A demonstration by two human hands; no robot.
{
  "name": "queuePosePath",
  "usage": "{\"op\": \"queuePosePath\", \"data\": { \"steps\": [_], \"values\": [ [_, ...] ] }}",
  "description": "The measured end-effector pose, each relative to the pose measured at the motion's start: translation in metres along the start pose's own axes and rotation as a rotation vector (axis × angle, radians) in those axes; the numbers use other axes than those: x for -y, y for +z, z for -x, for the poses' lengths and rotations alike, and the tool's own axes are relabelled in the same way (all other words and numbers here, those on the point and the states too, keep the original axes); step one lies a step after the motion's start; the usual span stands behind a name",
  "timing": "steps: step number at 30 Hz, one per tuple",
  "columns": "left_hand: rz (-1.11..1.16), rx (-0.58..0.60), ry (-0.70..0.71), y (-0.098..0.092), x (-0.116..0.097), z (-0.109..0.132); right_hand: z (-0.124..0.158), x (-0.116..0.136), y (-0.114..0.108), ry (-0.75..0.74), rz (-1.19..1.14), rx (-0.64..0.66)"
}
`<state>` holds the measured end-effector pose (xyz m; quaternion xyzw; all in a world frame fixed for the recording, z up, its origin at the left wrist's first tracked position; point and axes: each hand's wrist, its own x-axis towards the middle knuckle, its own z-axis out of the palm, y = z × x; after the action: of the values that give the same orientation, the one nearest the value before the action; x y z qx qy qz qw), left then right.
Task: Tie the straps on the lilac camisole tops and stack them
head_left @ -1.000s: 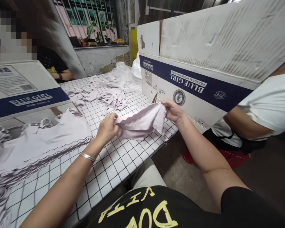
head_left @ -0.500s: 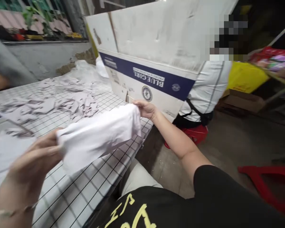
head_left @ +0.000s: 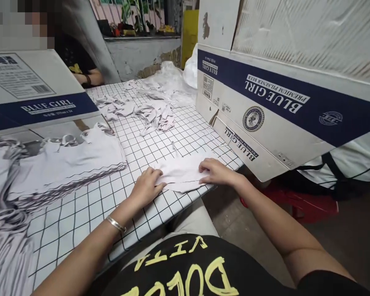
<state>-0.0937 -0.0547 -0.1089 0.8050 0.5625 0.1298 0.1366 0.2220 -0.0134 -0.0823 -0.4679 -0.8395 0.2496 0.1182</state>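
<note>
A small white garment (head_left: 181,170) lies nearly flat near the front edge of the grid-patterned table (head_left: 160,213). My left hand (head_left: 148,183) pinches its left edge, thumb and fingers closed on the fabric. At the opposite edge, my right hand (head_left: 214,172) grips the cloth with curled fingers. A narrow strip of fabric sticks up from the garment's far side. To the left sits a layered stack of similar white garments (head_left: 70,164) with wavy lower edges, and more folded pieces (head_left: 9,242) are heaped at the near left corner.
Loose crumpled white pieces (head_left: 154,115) are scattered farther back, beside clear plastic (head_left: 172,82). One large carton (head_left: 274,98) stands at the right and another carton (head_left: 49,82) at the left. A co-worker's arm (head_left: 92,77) rests behind the left carton. A red stool (head_left: 311,205) is below right.
Both hands have lowered the garment from above the table onto its surface and spread it flatter. The view has swung left, bringing the left carton and stacked garments into view.
</note>
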Motion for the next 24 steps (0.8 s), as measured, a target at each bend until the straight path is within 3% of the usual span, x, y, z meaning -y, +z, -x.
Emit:
{"op": "queuePosePath", "data": {
  "steps": [3,6,10,14,17,19,22,24],
  "values": [
    [-0.112,-0.054,0.05,0.002,-0.005,0.004,0.006,-0.003,0.005,-0.029,0.103,-0.039],
    [-0.2,-0.107,0.037,0.006,-0.008,0.004,0.009,-0.007,-0.007,-0.013,0.211,-0.213],
    [-0.267,-0.13,-0.003,0.004,-0.004,-0.007,0.008,0.0,-0.05,0.037,0.312,-0.507],
    [-0.088,-0.152,-0.016,-0.03,-0.007,-0.031,-0.003,0.016,-0.107,0.106,0.26,-0.656],
    [0.234,-0.25,0.009,-0.063,-0.03,-0.055,-0.015,0.039,-0.14,0.055,0.142,-0.67],
    [0.451,-0.273,0.017,-0.074,-0.049,-0.073,-0.019,0.061,-0.154,-0.046,0.096,-0.635],
    [0.657,-0.167,-0.018,-0.065,-0.065,-0.099,-0.016,0.088,-0.165,-0.14,0.1,-0.567],
    [0.617,-0.046,0.001,-0.045,-0.067,-0.113,-0.008,0.091,-0.166,-0.115,0.165,-0.529]
  ]
}}
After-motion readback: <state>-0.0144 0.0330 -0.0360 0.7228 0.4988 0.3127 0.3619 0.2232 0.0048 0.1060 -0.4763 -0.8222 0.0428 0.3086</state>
